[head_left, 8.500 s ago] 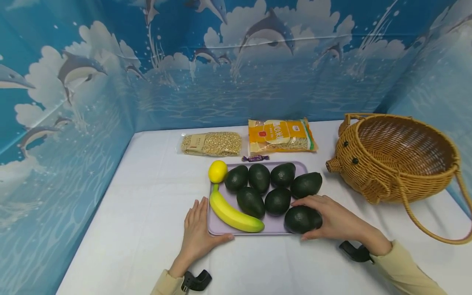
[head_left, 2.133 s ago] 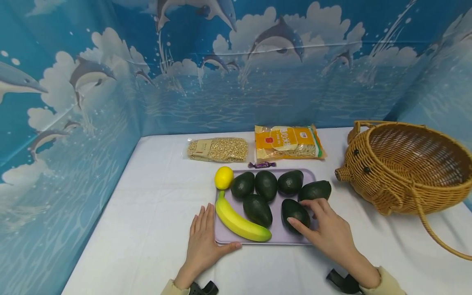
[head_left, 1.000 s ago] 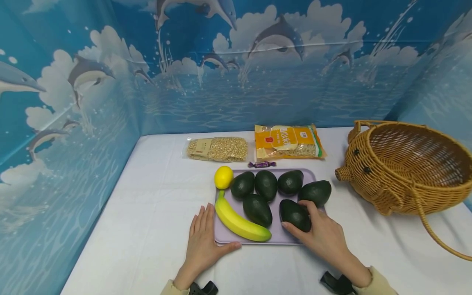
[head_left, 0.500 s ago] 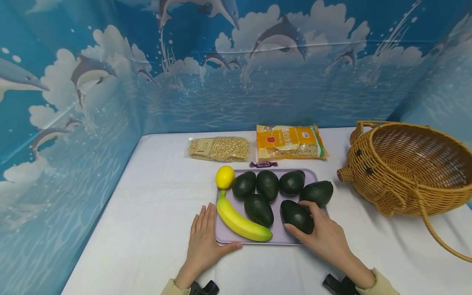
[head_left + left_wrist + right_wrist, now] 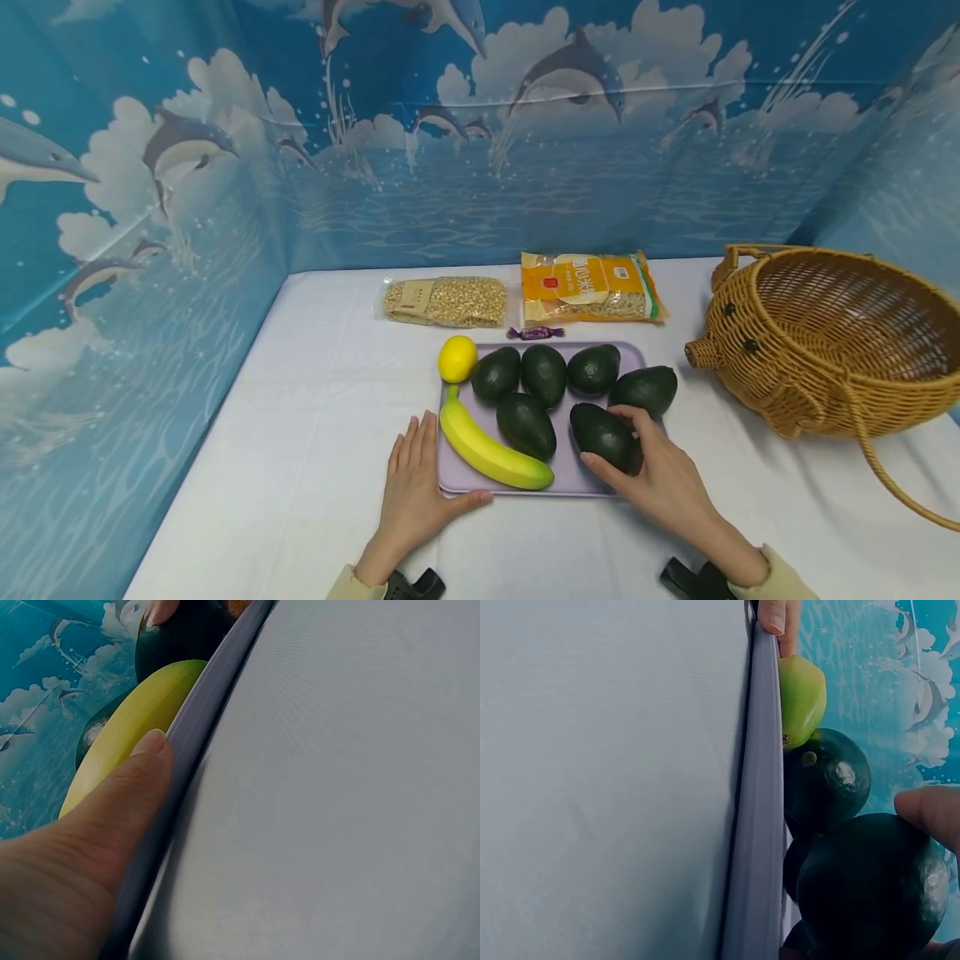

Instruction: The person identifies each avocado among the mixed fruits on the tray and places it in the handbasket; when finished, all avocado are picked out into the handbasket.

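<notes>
At the tray's front right, my right hand grips a dark green avocado between thumb and fingers. In the right wrist view, the held avocado bulges above the tray rim, with a fingertip on its upper side. My left hand lies straight-fingered along the lilac tray's left front corner, thumb against the front rim. Beside it on the tray is a banana, with a lemon at the back left corner. Several more avocados fill the middle and back; one avocado overhangs the right rim.
A pig-shaped wicker basket with a rope handle stands at the right. Behind the tray lie a purple-wrapped candy, a bag of pale grains and an orange grain packet. Dolphin-print curtains enclose the white table.
Since the oldest frame, the avocado then held at the front right has left view, and my right hand has taken another. Lately that avocado has shifted slightly right; my left hand stays put.
</notes>
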Tool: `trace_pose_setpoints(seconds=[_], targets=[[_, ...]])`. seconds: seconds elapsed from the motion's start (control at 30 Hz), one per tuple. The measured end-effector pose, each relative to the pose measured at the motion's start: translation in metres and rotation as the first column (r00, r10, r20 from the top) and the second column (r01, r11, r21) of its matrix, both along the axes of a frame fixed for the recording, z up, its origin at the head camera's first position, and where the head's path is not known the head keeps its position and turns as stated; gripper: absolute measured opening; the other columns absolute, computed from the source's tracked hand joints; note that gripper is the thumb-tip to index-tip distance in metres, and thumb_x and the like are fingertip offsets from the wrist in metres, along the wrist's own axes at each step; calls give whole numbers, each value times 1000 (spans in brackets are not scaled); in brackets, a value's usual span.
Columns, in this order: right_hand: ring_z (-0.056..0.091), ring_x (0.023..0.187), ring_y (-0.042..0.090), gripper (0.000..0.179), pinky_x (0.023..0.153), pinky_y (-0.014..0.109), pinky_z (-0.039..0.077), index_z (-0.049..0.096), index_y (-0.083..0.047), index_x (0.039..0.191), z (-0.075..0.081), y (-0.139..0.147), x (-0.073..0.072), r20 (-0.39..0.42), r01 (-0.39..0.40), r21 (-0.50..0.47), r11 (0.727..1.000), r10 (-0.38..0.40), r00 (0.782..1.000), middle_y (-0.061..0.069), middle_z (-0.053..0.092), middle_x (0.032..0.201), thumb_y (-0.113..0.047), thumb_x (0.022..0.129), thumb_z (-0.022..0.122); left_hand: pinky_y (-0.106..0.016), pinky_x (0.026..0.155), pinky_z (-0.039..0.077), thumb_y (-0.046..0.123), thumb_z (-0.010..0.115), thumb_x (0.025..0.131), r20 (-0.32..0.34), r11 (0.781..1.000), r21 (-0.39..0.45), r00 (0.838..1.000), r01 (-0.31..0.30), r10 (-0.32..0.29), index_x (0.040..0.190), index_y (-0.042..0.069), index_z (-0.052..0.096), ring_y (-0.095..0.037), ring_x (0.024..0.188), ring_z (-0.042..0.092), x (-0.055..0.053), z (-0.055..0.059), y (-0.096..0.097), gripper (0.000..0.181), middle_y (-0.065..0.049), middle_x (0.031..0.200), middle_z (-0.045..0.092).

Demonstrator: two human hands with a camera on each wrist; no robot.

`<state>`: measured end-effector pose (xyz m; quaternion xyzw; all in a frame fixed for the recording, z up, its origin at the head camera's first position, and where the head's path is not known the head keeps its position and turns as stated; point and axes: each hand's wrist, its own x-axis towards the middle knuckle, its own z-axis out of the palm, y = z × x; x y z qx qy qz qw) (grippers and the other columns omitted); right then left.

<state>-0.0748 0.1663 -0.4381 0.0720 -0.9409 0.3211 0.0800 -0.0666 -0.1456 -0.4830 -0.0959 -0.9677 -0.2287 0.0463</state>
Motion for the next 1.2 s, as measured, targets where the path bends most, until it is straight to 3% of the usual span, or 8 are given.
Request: trace_pose_setpoints(seconds=[0.27, 0.53, 0.97, 1.2], targets=[[51, 77, 18, 67, 62, 34, 44, 45, -14, 130, 7, 3, -1, -45, -70, -90, 993, 67, 997, 12, 58, 111, -38, 77, 78, -47, 113, 5, 84, 54, 66, -2, 1000, -6, 1000, -1, 1, 150, -1, 19, -30, 142, 7, 0, 1, 0, 124, -15, 155, 19], [54, 94, 15, 67, 69, 27, 49, 44, -16, 132, 19, 9, -6, -81, -134, -186, 973, 121, 989, 3, 55, 122, -28, 76, 81, -47, 113, 4, 84, 54, 66, 4, 1000, -8, 1000, -2, 2, 150, 0, 18, -30, 143, 6, -1, 1, 0, 124, -15, 155, 18], [50, 97, 7, 71, 73, 14, 42, 46, -20, 136, 44, 26, -8, -145, -150, -207, 967, 122, 982, -1, 54, 122, -17, 75, 82, -47, 113, 4, 84, 54, 65, 27, 1000, 0, 1000, -6, 6, 149, -1, 19, -31, 143, 6, 1, 2, 1, 125, -16, 155, 19], [52, 84, 7, 79, 72, 10, 41, 50, -18, 135, 57, 41, -13, -235, -159, -200, 967, 110, 966, -5, 53, 122, -5, 66, 86, -47, 113, 4, 84, 54, 66, 10, 1000, 0, 1000, -2, 2, 149, -1, 19, -30, 143, 7, 0, 1, 1, 124, -16, 155, 19]])
